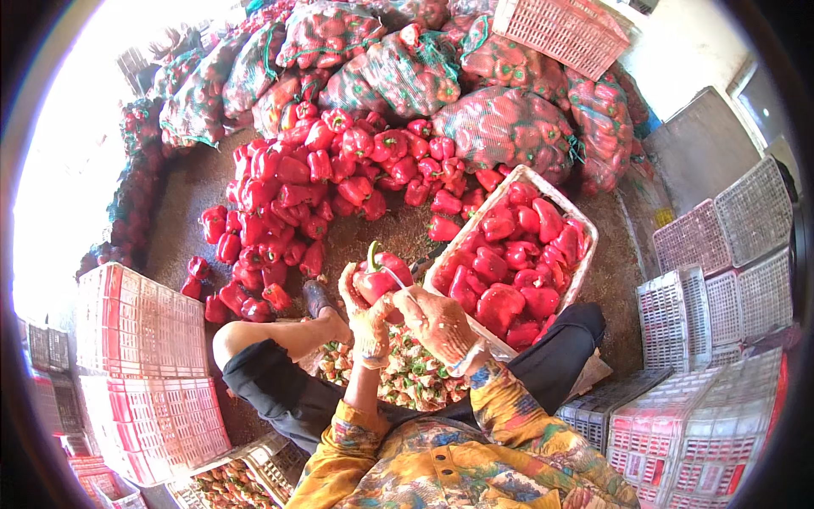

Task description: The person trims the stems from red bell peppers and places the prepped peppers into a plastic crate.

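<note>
My left hand (pixel 367 331), in a knitted work glove, holds a red bell pepper (pixel 371 285) with its green stem upward. My right hand (pixel 440 323), gloved the same way, grips a thin, pale curved tool (pixel 395 276) against the side of the pepper near its stem. The tool's handle is hidden in my fist. Below both hands, between my legs, lies a heap of cut-off pepper cores and stems (pixel 420 372). Right of my hands stands a white plastic crate (pixel 588 254) filled with red peppers, several of them visibly opened at the top.
A pile of loose whole red peppers (pixel 286 184) covers the floor ahead. Behind it lie net sacks of peppers (pixel 509 130), with a pink crate (pixel 563 35) on top. Stacked crates stand left (pixel 143 324) and right (pixel 693 426). A crate of cores (pixel 232 483) sits at lower left.
</note>
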Tool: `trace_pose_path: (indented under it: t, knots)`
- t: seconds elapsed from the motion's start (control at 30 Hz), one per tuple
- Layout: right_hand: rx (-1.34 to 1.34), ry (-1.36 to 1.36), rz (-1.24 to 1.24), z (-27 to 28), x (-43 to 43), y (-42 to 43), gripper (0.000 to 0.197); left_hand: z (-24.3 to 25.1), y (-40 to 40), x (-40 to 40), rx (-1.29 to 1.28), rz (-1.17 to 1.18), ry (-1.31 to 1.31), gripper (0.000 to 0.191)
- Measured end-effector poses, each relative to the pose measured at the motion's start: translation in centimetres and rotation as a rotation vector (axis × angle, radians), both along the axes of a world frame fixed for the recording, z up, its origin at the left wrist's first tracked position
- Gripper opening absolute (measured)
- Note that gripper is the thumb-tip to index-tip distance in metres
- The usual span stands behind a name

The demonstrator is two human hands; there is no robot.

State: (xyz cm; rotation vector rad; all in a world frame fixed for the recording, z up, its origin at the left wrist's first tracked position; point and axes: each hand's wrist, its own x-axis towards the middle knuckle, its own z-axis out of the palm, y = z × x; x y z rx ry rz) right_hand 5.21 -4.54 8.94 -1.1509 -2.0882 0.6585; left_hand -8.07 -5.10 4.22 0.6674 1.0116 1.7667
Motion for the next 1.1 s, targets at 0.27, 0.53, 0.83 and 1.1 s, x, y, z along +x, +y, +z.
trace_pose_path:
  t: [0.27, 0.53, 0.83, 1.1]
  knots:
    - [-0.029, -0.100, 0.013, 1.5, 1.0, -2.9, 0.013, 2.9, -3.6, -0.3, 0.074, -0.031, 0.031, 0.085]
    - [0.073, -0.351, -0.016, -1.1, 0.7, -7.5, 0.013, 2.4, -4.2, 0.5, 0.157, 0.096, -0.162, 0.082]
    - [-0.024, 0.191, -0.165, 1.3, 3.7, -5.5, 0.037, 2.5, -4.1, -1.5, 0.195, -0.086, -0.143, 0.086]
    - [-0.357, 0.232, 0.046, -0.5, 6.8, -4.0, 0.072, 2.3, -5.0, 0.3, -0.097, -0.592, 0.249, 0.085]
